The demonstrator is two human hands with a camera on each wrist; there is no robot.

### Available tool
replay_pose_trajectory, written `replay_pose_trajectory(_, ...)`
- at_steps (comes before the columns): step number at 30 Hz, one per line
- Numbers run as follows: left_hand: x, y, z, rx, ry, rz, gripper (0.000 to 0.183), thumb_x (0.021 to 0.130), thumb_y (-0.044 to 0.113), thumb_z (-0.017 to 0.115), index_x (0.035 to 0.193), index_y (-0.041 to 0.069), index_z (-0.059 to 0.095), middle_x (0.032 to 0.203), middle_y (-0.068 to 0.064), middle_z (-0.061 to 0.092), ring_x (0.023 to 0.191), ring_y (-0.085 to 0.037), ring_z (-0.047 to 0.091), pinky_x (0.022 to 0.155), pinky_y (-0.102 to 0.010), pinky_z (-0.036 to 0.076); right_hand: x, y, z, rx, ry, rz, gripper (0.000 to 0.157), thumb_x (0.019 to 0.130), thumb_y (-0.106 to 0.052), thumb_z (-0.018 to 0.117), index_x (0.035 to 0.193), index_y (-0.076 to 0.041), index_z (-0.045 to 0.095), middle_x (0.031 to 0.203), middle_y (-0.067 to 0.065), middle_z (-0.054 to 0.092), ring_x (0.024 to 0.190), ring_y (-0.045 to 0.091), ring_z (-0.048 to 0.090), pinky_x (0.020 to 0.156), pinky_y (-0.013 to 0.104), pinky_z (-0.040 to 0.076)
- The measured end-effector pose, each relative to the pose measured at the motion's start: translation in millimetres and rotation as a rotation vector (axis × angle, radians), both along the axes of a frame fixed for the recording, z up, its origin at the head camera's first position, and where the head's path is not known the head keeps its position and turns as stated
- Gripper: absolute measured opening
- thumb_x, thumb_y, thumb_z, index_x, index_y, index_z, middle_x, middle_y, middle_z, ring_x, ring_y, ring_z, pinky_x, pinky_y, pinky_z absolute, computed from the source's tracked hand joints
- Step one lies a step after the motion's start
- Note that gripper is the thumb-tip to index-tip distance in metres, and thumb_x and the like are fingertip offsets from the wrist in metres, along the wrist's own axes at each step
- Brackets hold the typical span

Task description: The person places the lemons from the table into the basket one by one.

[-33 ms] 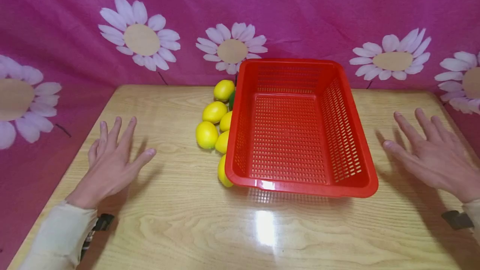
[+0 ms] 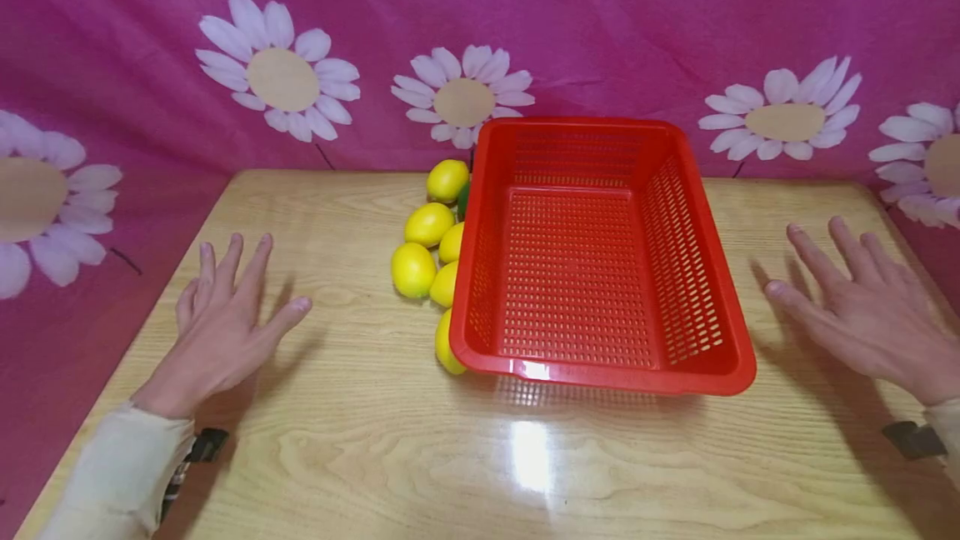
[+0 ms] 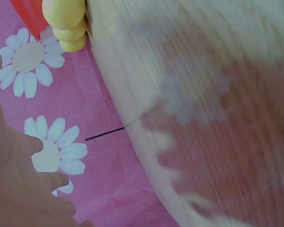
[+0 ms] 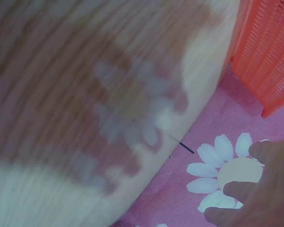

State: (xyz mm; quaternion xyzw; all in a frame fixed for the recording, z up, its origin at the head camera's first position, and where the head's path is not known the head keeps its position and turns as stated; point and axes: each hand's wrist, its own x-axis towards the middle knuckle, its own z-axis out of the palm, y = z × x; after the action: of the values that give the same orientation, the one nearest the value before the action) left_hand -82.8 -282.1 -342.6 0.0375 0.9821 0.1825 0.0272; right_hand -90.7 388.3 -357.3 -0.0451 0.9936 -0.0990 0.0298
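A red perforated plastic basket (image 2: 577,380) stands on the wooden table, right of the middle in the head view. Several yellow lemons (image 2: 412,270) lie along its left side, some partly hidden by its rim. A bit of dark green (image 2: 462,200) shows between the top lemon and the basket. My left hand (image 2: 217,332) hovers over the table's left part, fingers spread, holding nothing; the lemons are nearest to it. On the other side my right hand (image 2: 870,315) is likewise spread and holds nothing, apart from the basket's right wall.
Behind the table hangs a pink cloth (image 2: 600,23) printed with white daisies. The wooden table (image 2: 360,440) ends at this cloth at the back. Each wrist wears a dark strap piece, and both hands cast shadows on the tabletop.
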Motion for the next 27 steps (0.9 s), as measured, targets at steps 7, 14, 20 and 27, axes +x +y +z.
replay_pose_trajectory(7,1.2,0.9,-0.6,0.016,-0.001,-0.004,0.092,0.102,0.063,0.047,0.167,0.023,-0.005,0.173,-0.022,-0.013,0.156,-0.045,-0.030,0.115,-0.082,-0.002,2.0,0.6,-0.3,-0.022,0.008,-0.005,0.080,0.105,-0.050,0.044,0.168,-0.021,0.003,0.169,0.033,-0.010,0.149,0.070,-0.006,0.108,0.088,0.007)
replay_pose_trajectory(14,-2.0,4.5,2.1,0.024,0.032,-0.014,0.093,0.101,0.062,0.050,0.168,0.023,-0.003,0.174,-0.023,-0.010,0.157,-0.046,-0.027,0.114,-0.083,-0.001,1.4,-1.1,6.4,-0.064,0.054,-0.021,0.079,0.106,-0.049,0.045,0.167,-0.016,0.009,0.170,0.033,-0.006,0.152,0.066,-0.004,0.111,0.087,0.006)
replay_pose_trajectory(20,-3.7,9.4,4.1,0.043,0.059,-0.022,0.093,0.101,0.060,0.052,0.168,0.023,-0.001,0.174,-0.022,-0.008,0.159,-0.046,-0.024,0.114,-0.083,0.001,-3.6,-8.5,13.4,-0.091,0.122,0.013,0.076,0.105,-0.046,0.049,0.166,-0.012,0.019,0.167,0.038,0.008,0.150,0.063,0.013,0.119,0.079,0.008)
replay_pose_trajectory(27,-6.3,15.1,8.4,0.047,0.083,-0.044,0.093,0.101,0.059,0.053,0.168,0.021,0.001,0.174,-0.023,-0.004,0.159,-0.047,-0.022,0.113,-0.082,0.003,-9.5,-20.1,24.1,-0.157,0.146,0.007,0.074,0.104,-0.043,0.052,0.165,-0.013,0.023,0.167,0.037,0.013,0.146,0.066,0.018,0.111,0.084,0.013)
